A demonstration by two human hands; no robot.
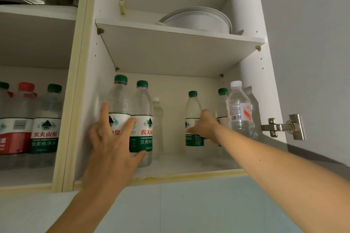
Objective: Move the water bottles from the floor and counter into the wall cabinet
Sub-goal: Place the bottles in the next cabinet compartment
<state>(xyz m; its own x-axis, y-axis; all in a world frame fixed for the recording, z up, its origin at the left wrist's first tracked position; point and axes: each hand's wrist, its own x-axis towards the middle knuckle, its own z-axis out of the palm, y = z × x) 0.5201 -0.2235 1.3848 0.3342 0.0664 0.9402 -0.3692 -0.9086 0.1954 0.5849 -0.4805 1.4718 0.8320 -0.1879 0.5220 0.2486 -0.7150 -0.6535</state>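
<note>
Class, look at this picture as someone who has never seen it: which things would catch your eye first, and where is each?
First, the two bare arms reaching up into the open wall cabinet: the left hand on two green-capped bottles at the lower shelf's left, the right hand at a green-capped bottle further right. Next, the white-capped bottle by the right wall, and the white dishes on the shelf above.

Head cam, looking up, close.
</note>
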